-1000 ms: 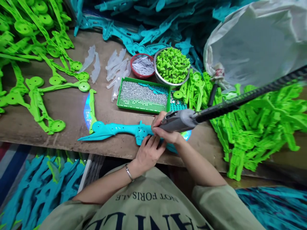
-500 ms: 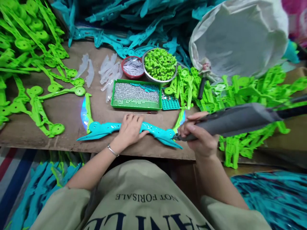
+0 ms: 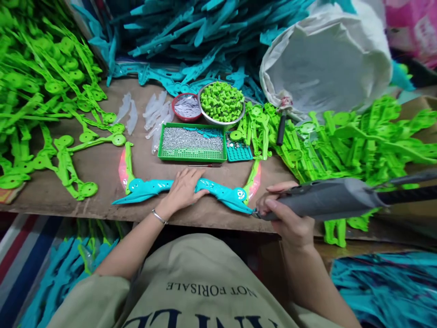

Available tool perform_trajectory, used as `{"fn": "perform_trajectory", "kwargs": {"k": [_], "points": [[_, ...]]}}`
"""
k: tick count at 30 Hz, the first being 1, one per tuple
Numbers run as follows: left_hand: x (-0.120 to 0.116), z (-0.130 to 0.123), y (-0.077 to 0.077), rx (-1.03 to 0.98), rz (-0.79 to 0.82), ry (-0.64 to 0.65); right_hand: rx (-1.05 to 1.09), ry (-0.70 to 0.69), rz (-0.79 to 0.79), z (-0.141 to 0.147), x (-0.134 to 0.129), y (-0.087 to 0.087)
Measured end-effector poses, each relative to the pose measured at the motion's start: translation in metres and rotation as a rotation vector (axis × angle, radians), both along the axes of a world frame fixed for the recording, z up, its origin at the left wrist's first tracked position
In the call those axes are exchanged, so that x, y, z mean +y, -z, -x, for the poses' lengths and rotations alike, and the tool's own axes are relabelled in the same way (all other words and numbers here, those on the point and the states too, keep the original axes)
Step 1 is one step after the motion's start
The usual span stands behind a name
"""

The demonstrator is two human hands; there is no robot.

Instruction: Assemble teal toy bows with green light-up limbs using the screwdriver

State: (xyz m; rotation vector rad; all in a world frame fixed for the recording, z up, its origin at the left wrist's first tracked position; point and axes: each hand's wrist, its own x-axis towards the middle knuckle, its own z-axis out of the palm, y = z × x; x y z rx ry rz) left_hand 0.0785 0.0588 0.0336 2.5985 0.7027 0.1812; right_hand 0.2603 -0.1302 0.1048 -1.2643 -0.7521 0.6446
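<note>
A blue plastic toy bow (image 3: 221,193) with green end arms lies across the table's front. Pinkish-red light shows in the clear pieces (image 3: 123,168) along its arms. My left hand (image 3: 184,187) grips the bow's middle from above, fingers over the far side and thumb at the near side. My right hand (image 3: 290,216) is closed around a grey electric screwdriver (image 3: 327,198), held nearly level. Its tip is beside the bow's right blue point; whether they touch I cannot tell. A round white-marked disc (image 3: 241,195) shows at the right joint.
Behind the bow stand a green tray (image 3: 191,159) of small metal screws, a red basket (image 3: 175,109) and a bowl (image 3: 221,122) of green pieces. Green parts are heaped left (image 3: 44,105) and right (image 3: 344,141), beside a white sack (image 3: 273,73). Blue parts (image 3: 191,36) pile up behind.
The screwdriver tip has moved off the bow's right joint, down toward the blue point. Light in the arms has turned from blue to pinkish red. My left hand stays on the bow.
</note>
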Motion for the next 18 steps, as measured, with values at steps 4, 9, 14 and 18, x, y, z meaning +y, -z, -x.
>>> {"fn": "perform_trajectory", "kwargs": {"k": [4, 9, 14, 18], "points": [[0.000, 0.001, 0.002, -0.003, 0.028, 0.014, -0.002, -0.015, 0.035, 0.002, 0.001, 0.006], [-0.004, 0.002, -0.002, -0.007, 0.038, 0.006, 0.028, 0.051, 0.056, 0.007, -0.002, 0.006], [-0.008, 0.001, 0.000, 0.007, 0.037, 0.016, 0.046, 0.074, 0.073, 0.015, -0.006, 0.006], [-0.014, 0.004, -0.003, -0.103, 0.025, -0.044, 0.047, 0.040, 0.115, 0.022, -0.001, 0.004]]}}
